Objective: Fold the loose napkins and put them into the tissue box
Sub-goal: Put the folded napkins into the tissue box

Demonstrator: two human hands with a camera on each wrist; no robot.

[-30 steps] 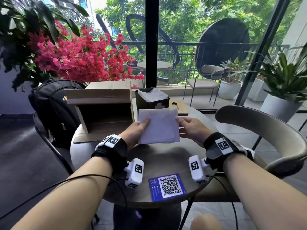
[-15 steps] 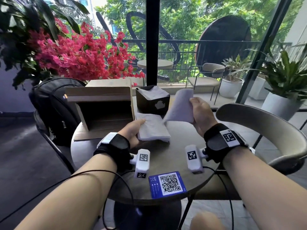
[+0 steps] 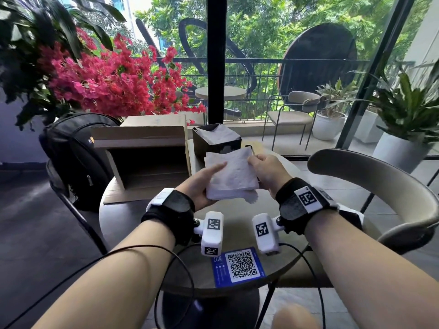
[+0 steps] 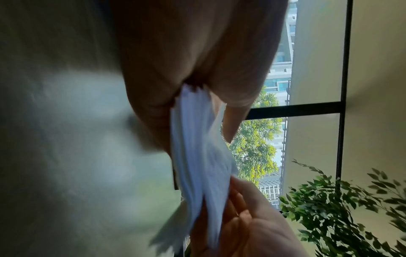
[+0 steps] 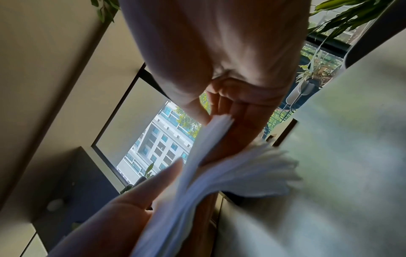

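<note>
A stack of white napkins (image 3: pixel 231 178) hangs just above the round table, in front of the black tissue box (image 3: pixel 215 146). The box holds folded napkins (image 3: pixel 217 133). My left hand (image 3: pixel 209 184) grips the stack's left side, thumb on top and fingers beneath. My right hand (image 3: pixel 256 163) pinches the right edge of the top sheets. In the left wrist view the napkins (image 4: pixel 197 147) run from my left hand (image 4: pixel 186 97) down to the right hand's fingers (image 4: pixel 252 217). In the right wrist view my right hand (image 5: pixel 219 113) pinches the top napkins (image 5: pixel 208 147).
An open cardboard box (image 3: pixel 142 160) lies on its side at the table's left, with a black backpack (image 3: pixel 78 150) on the chair beyond it. A blue QR card (image 3: pixel 238 265) lies near the table's (image 3: pixel 147 214) front edge. A curved chair back (image 3: pixel 370 184) stands at the right.
Half a second ago my right hand held one napkin up while the left pressed the stack on the table. Now that napkin lies on the stack and both hands hold it raised.
</note>
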